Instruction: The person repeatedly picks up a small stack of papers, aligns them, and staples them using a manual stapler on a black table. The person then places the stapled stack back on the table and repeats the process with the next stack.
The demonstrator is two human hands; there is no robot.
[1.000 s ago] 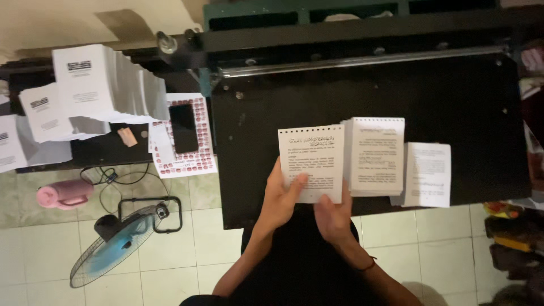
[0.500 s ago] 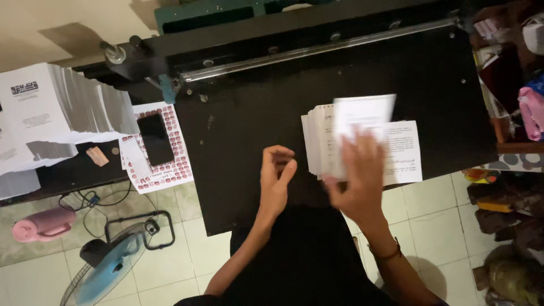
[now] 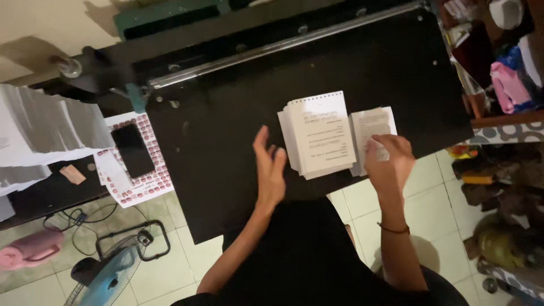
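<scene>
Right hand [image 3: 388,158] down on the smaller stack of printed white sheets [image 3: 371,127], fingers curled over its near edge and pinching the top leaf, as if to peel one off; left hand [image 3: 270,167] open and empty, fingers spread, hovering over the bare black counter [image 3: 215,141] just left of the bigger pile. That bigger pile, a thick white perforated-edge pad of printed pages [image 3: 320,136], sits near the counter's front edge, touching the smaller stack, squared up so both stay within easy reach. A long metal rail [image 3: 283,45] runs along the back of the counter. Off to the left, a black phone [image 3: 132,150] lies on a red-and-white patterned card [image 3: 141,190]; beside it tall stacks of white paper [image 3: 45,127]. Blue fan [image 3: 107,277] on the tiled floor below. No boxes or trays in sight, just loose piles
</scene>
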